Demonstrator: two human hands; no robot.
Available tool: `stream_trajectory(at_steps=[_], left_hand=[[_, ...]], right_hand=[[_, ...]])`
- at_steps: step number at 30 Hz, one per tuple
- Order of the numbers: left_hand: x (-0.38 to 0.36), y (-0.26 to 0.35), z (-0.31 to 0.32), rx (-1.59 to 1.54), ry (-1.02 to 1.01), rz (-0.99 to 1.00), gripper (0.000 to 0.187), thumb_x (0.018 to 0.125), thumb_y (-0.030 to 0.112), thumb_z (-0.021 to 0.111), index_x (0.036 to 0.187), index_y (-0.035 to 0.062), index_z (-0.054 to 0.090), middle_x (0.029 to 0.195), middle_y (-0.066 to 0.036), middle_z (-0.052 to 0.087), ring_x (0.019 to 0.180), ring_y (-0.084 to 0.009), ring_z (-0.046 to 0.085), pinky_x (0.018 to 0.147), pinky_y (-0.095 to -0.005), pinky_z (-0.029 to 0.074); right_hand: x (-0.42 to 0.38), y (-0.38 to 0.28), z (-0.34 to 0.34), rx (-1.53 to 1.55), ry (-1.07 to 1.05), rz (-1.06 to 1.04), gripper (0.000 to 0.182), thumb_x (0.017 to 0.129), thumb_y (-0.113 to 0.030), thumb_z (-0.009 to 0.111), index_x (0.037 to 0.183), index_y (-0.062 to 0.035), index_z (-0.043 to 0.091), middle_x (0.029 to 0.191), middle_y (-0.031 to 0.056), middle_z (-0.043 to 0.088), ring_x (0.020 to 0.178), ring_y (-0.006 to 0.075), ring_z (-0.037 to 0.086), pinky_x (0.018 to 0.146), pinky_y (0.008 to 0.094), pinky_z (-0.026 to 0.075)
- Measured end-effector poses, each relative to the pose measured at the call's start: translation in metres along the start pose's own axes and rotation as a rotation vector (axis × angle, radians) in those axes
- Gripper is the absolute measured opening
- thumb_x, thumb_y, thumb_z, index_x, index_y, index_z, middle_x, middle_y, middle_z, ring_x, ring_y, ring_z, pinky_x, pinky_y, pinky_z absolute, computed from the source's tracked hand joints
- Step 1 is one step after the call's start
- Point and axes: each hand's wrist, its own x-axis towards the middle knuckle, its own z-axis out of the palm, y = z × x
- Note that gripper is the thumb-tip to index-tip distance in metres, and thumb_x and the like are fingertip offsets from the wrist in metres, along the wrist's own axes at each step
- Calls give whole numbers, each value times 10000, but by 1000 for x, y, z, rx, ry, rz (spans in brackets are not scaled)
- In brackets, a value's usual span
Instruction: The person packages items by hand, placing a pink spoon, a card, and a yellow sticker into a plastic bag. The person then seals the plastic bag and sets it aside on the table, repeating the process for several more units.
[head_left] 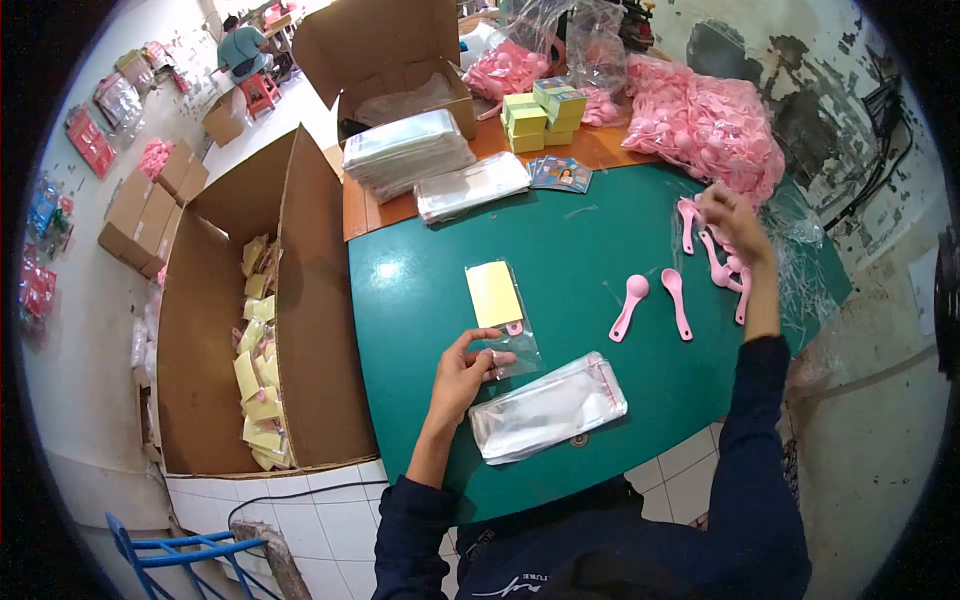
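Note:
My left hand [462, 378] grips the lower end of a small clear plastic bag [530, 352], its fingers bent at the bag's mouth. Inside that bag lie a yellow card [493, 294] and a bit of something pink. Over at the right, my right hand [735, 222] hovers at a loose group of pink plastic spoons [718, 268], fingers curled; what they hold, if anything, is hidden. One pink spoon [687, 222] lies right beside its fingertips. Two more, a pink spoon [630, 305] and another pink spoon [676, 303], rest apart on the green tabletop [420, 300].
A stack of clear bags [550, 408] lies in front of me. Farther back are more bag stacks [408, 152], yellow card blocks [540, 112], picture cards [560, 174] and a big bag of pink spoons [705, 125]. A deep carton [215, 350] holds packed bags. A person [242, 50] sits far off.

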Motion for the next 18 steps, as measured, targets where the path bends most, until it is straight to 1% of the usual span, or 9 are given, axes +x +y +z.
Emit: stream_trajectory(at_steps=[1,5,6,7,8,9,10,12,18], left_hand=[[0,-2,-1,9,-10,-3,235,885,25,459,1117,15,501,949,-165,647,862,-184,637,745,-274,529],[1,-4,0,-84,-24,-19,171,905,54,469,1053,-5,530,984,-140,638,919,-174,619,785,-263,511],[1,-5,0,-111,-32,-18,164,910,60,468,1047,-7,529,994,-137,633,932,-172,614,798,-264,505],[2,-4,1,-133,-45,-19,159,915,65,467,1041,-10,528,1004,-134,629,944,-171,608,811,-264,499],[2,-4,1,-149,-62,-22,155,919,71,466,1035,-13,527,1015,-130,624,956,-169,603,824,-265,494],[2,-2,2,-173,-59,-26,155,920,64,461,1033,-14,532,1014,-122,618,951,-158,596,833,-259,487],[1,0,4,-197,-54,-31,155,921,58,456,1032,-15,536,1013,-113,612,946,-146,589,842,-253,480],[0,2,5,-262,-61,-39,155,923,59,456,1029,-15,542,1015,-101,602,951,-138,580,855,-250,472],[0,11,-6,-346,-144,-29,199,923,65,459,1117,24,480,1036,-114,601,1034,-178,568,896,-300,466]], right_hand=[[20,45,-68,-672,128,-29,139,829,-196,582,841,-58,592,758,0,581,659,133,546,571,246,428],[-20,7,-31,-1177,404,327,205,764,-129,589,944,-33,604,1024,153,598,932,276,573,792,388,438],[-24,42,-11,-921,384,-157,339,726,-112,616,1050,-29,561,1100,169,552,995,269,540,823,399,432],[-31,17,57,-740,286,-452,436,703,-97,648,1114,-43,513,1091,140,536,952,260,537,781,376,449],[-41,-3,101,-529,-30,-324,545,655,-113,716,1144,-55,483,1089,118,498,924,249,526,779,367,452],[-48,1,139,-437,-245,-267,671,617,-148,798,1164,-75,418,1083,83,424,907,199,536,755,314,462],[-56,-5,172,-437,-376,-420,711,611,-175,811,1179,-74,395,1098,99,407,901,219,544,738,319,464],[-62,2,216,-540,-428,-543,631,647,-162,786,1154,-69,422,1096,124,399,871,246,548,729,325,463],[-54,16,234,-312,-373,-490,250,729,-90,710,915,-18,558,1019,123,440,843,243,537,714,329,463]])
